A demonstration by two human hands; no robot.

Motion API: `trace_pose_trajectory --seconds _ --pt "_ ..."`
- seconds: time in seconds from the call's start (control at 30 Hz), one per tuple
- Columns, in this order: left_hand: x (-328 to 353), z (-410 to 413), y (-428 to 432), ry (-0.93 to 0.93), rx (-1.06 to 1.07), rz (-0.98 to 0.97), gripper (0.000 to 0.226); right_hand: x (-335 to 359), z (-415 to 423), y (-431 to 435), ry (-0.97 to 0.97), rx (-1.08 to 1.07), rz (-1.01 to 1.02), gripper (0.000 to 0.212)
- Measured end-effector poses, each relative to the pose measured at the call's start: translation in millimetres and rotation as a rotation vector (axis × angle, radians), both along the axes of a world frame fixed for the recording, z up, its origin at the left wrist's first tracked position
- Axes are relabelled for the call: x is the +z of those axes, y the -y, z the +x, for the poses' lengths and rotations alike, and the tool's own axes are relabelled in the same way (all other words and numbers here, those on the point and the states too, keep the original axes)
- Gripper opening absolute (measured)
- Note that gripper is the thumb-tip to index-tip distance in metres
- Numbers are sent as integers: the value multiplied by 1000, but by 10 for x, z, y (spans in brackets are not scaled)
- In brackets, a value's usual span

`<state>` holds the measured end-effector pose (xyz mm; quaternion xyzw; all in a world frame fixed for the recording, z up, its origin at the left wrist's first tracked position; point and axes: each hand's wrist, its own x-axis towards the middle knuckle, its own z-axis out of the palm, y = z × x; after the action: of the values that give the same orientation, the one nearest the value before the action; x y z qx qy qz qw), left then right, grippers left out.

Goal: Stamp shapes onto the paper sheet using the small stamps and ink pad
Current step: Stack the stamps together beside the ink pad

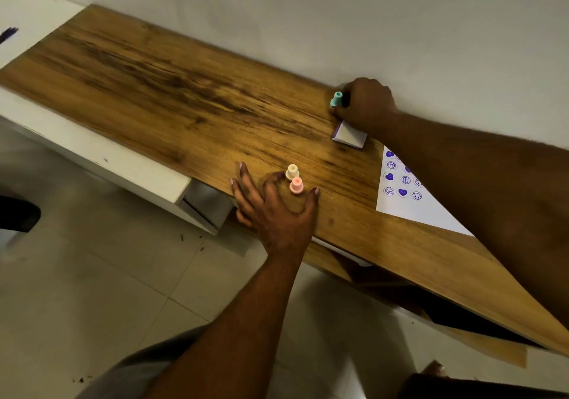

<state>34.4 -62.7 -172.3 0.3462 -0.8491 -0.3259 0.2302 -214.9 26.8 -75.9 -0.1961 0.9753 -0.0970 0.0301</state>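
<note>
My right hand (366, 103) is closed around a small teal stamp (336, 99) near the wall, just above the purple-and-white ink pad (349, 135). The white paper sheet (412, 204) lies to the right, partly under my right forearm, and carries several purple heart and smiley prints. My left hand (274, 210) rests flat at the table's front edge with fingers spread. A cream stamp (292, 172) and a pink stamp (296, 186) stand upright between its fingers; the hand grips neither.
The wooden tabletop (172, 96) runs long to the left along a white wall. A white cabinet with a drawer (197, 201) sits below its front edge. Tiled floor lies beneath. A bare foot (434, 369) shows at the bottom right.
</note>
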Motion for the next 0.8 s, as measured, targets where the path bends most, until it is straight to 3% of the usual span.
trace_pose_trajectory --seconds 0.2,0.33,0.8 --pt "12 7 -4 3 1 3 74 64 105 -201 19 3 -173 84" --pt "18 3 -12 -8 7 -4 71 49 285 -496 43 117 -25 114" --pt "43 9 -13 -27 -3 27 70 -195 292 -643 36 104 -24 110"
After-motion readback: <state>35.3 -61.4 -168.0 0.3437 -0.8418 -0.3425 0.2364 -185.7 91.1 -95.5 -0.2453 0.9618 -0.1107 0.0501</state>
